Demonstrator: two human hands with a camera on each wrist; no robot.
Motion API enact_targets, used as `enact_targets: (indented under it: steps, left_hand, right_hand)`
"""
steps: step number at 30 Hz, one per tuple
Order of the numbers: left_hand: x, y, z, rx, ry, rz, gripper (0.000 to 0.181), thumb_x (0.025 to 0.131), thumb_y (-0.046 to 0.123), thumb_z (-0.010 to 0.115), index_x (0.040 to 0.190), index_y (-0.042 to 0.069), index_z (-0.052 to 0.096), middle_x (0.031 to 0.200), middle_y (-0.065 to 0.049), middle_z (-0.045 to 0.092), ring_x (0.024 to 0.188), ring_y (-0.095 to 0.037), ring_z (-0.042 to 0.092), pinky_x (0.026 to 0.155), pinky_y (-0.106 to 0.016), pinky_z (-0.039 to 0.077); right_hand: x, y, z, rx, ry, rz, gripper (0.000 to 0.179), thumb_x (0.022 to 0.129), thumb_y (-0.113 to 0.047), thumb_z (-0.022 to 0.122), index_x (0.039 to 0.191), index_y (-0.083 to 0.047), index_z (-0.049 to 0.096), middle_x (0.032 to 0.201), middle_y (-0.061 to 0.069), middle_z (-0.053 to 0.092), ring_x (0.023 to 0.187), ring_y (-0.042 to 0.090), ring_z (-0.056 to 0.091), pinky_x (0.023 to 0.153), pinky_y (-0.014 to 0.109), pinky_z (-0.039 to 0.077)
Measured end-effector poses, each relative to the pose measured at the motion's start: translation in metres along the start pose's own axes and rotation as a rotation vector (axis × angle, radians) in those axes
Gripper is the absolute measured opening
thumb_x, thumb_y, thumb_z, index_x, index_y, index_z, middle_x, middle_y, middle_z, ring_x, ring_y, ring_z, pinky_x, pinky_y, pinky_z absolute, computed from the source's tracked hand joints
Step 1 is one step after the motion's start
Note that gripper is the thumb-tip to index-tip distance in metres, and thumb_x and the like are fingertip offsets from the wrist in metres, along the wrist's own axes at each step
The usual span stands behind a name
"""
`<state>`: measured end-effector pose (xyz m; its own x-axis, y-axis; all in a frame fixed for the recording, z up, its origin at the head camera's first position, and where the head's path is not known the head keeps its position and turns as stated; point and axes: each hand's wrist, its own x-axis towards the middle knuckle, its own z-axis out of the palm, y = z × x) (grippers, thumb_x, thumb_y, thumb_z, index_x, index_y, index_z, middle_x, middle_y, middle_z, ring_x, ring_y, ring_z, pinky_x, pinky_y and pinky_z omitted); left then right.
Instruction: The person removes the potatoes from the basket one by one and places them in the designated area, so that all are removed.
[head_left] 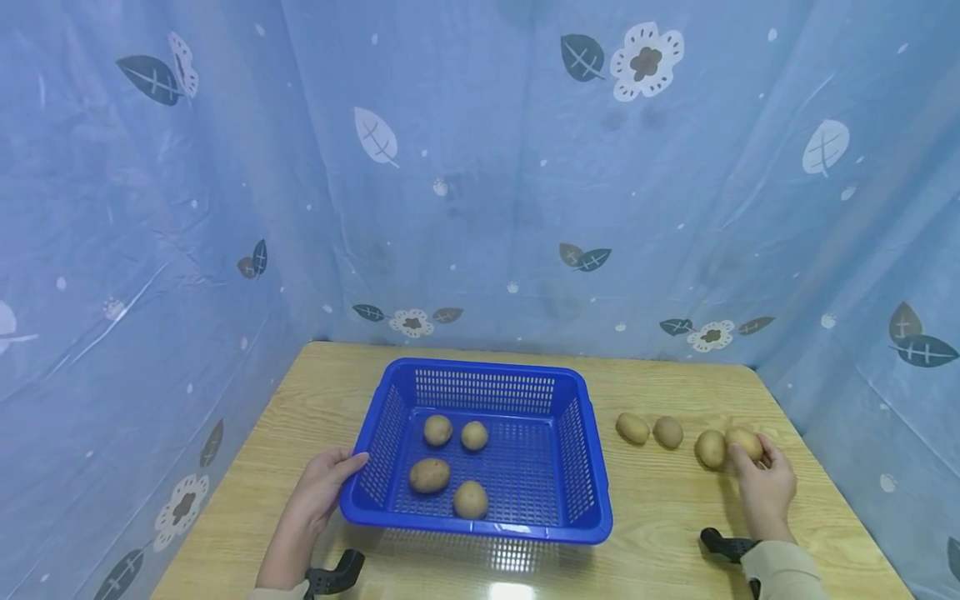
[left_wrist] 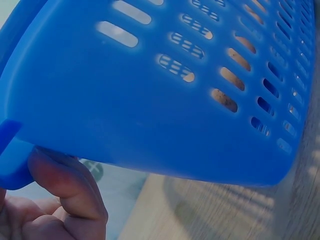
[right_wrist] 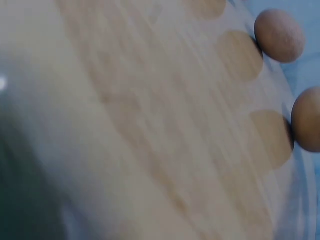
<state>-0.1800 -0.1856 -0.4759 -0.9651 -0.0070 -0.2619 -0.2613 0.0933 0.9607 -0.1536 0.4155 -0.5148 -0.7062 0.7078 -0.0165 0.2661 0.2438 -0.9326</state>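
Note:
A blue plastic basket [head_left: 480, 530] with slotted walls stands on the table, and several potatoes [head_left: 430, 476] lie inside on its left half. My left hand [head_left: 322, 485] grips the basket's left rim, thumb over the top; in the left wrist view, curled fingers [left_wrist: 70, 187] show under the rim. Over on the right, my right hand [head_left: 767, 482] holds a potato [head_left: 742, 442] between thumb and fingers. Just left of it sits another potato [head_left: 710, 449]. The right wrist view shows potatoes [right_wrist: 280, 36] at its right side, but not the hand.
Two more potatoes, a long one [head_left: 633, 428] and a rounder one [head_left: 668, 432], lie between the basket and my right hand. A blue patterned curtain [head_left: 480, 208] hangs behind and along both sides of the wooden table [head_left: 645, 533].

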Motion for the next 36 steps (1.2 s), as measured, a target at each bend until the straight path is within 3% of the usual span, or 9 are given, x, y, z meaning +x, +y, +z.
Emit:
enact_targets:
  steps: [4, 10, 16, 21, 30, 36]
  left_hand:
    - [-0.001, 0.000, 0.000, 0.002, -0.003, 0.007, 0.039, 0.097, 0.021, 0.052, 0.117, -0.012, 0.052, 0.100, -0.020, 0.069, 0.090, -0.028, 0.069, 0.076, -0.033, 0.059]
    - [-0.001, 0.000, 0.000, -0.002, -0.003, 0.001, 0.039, 0.097, 0.020, 0.052, 0.117, -0.013, 0.051, 0.098, -0.018, 0.069, 0.088, -0.027, 0.070, 0.075, -0.032, 0.059]
    - [-0.001, 0.001, 0.000, -0.001, 0.009, -0.006, 0.038, 0.097, 0.020, 0.053, 0.116, -0.012, 0.051, 0.096, -0.016, 0.069, 0.087, -0.025, 0.070, 0.074, -0.032, 0.059]
    - [-0.001, 0.001, 0.001, -0.001, 0.010, -0.004, 0.038, 0.097, 0.020, 0.053, 0.116, -0.012, 0.051, 0.097, -0.016, 0.069, 0.087, -0.025, 0.070, 0.075, -0.032, 0.059]
    - [-0.001, 0.002, 0.001, 0.005, 0.000, -0.010, 0.038, 0.097, 0.020, 0.052, 0.117, -0.012, 0.051, 0.098, -0.018, 0.069, 0.087, -0.025, 0.069, 0.075, -0.032, 0.059]
    - [-0.002, 0.002, 0.001, 0.008, 0.005, -0.009, 0.037, 0.097, 0.020, 0.053, 0.115, -0.012, 0.051, 0.095, -0.016, 0.070, 0.085, -0.024, 0.070, 0.073, -0.030, 0.059]
  right_hand:
    - [0.005, 0.005, -0.002, 0.003, 0.001, 0.027, 0.066, 0.091, -0.037, 0.058, 0.147, -0.012, 0.033, 0.127, -0.002, 0.046, 0.103, -0.003, 0.043, 0.072, 0.000, 0.037]
    - [0.007, 0.008, -0.003, 0.013, 0.006, 0.075, 0.068, 0.092, -0.040, 0.054, 0.149, -0.012, 0.027, 0.149, 0.013, 0.033, 0.128, 0.011, 0.039, 0.086, 0.002, 0.036]
    - [0.008, 0.011, -0.003, 0.004, 0.002, 0.100, 0.069, 0.093, -0.040, 0.051, 0.150, -0.012, 0.024, 0.153, 0.016, 0.027, 0.138, 0.016, 0.031, 0.105, 0.012, 0.032]
    - [0.013, 0.014, -0.003, -0.057, -0.006, 0.080, 0.069, 0.094, -0.041, 0.048, 0.150, -0.010, 0.022, 0.153, 0.019, 0.027, 0.139, 0.028, 0.030, 0.114, 0.029, 0.031]
    - [0.019, 0.019, -0.002, -0.166, -0.009, 0.026, 0.068, 0.095, -0.038, 0.047, 0.149, -0.003, 0.023, 0.147, 0.026, 0.034, 0.130, 0.037, 0.034, 0.107, 0.047, 0.035]
    - [0.018, 0.022, -0.003, -0.202, -0.048, 0.003, 0.068, 0.096, -0.036, 0.044, 0.149, -0.001, 0.021, 0.146, 0.029, 0.032, 0.129, 0.041, 0.036, 0.102, 0.049, 0.038]
